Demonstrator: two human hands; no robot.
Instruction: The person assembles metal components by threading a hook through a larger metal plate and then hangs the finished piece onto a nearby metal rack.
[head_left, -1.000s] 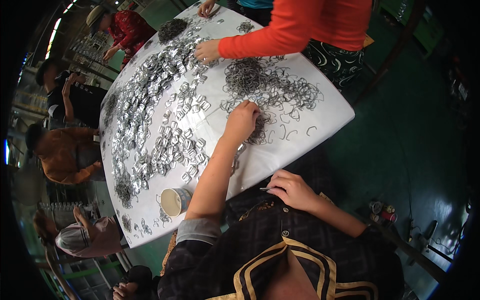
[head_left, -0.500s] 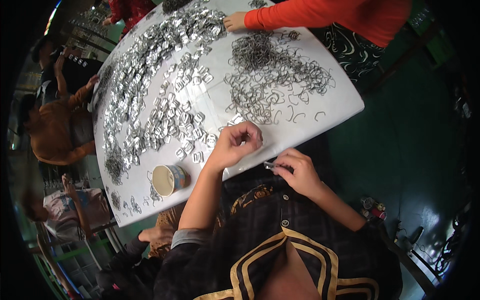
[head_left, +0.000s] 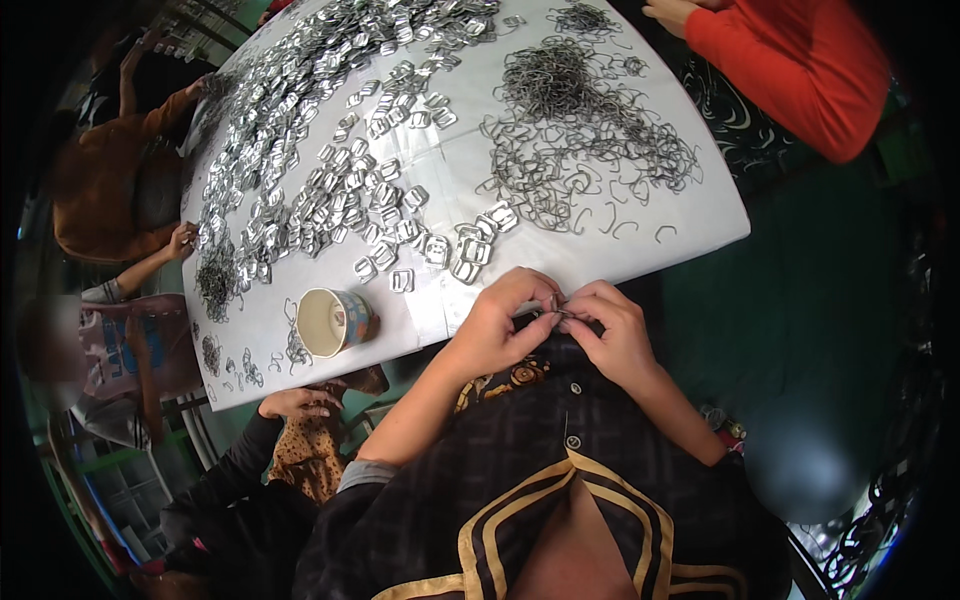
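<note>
At left, a paper cup (head_left: 361, 316) stands upright near the table (head_left: 450, 175) edge, probably kept there to be within your easy reach. Beyond it and to its right spread silver buckles (head_left: 340, 195), mostly flat and loosely heaped, perhaps so single ones lift easily. Your left hand (head_left: 512, 318) is partly closed, thumb and forefinger pinched on a small metal piece (head_left: 560, 311) at the table's near edge; your fingers hide most of it. Your right hand (head_left: 610, 328) curls in from the other side, fingertips nearly shut on the same piece, presumably to steady it between both hands. Farther off, bent wires (head_left: 545, 80) lie apart from the buckles, likely to prevent mixing. At far right is a co-worker's red sleeve (head_left: 800, 75).

Count, left to right: one cup; buckles too many to number, about six clustered nearest your left hand; two hands on one piece; wires too tangled to count; one red sleeve.
</note>
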